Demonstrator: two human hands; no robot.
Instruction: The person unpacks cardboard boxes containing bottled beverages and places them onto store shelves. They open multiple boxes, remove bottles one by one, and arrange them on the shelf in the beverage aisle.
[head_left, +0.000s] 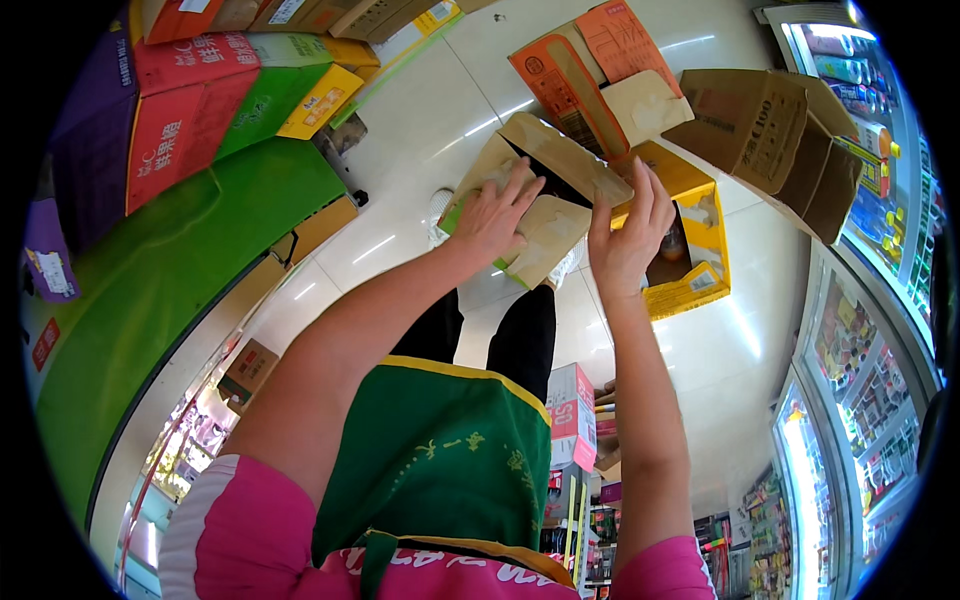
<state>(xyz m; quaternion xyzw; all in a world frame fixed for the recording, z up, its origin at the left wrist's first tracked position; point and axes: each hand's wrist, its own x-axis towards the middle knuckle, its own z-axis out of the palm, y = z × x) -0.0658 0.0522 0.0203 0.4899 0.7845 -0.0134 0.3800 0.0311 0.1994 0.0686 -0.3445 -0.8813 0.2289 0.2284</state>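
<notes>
Below me is a green and brown cardboard box (555, 225) with its flaps partly raised and a dark gap between them. My left hand (499, 210) lies on a brown flap at its left side, fingers spread. At the box's right edge, my right hand (634, 225) has its fingertips by the long far flap (570, 154); whether they pinch it I cannot tell. The inside of the box is mostly hidden. Close by on the right stands an open yellow cardboard box (686, 292) with a bottle partly visible inside.
An orange carton (562, 82) and an open brown carton (750, 135) stand beyond the boxes. Stacked drink cartons (187, 135) rest by a green surface (187, 240) at left. Glass-door drink coolers (862, 360) line the right. A pink and white carton (574, 416) is near my legs.
</notes>
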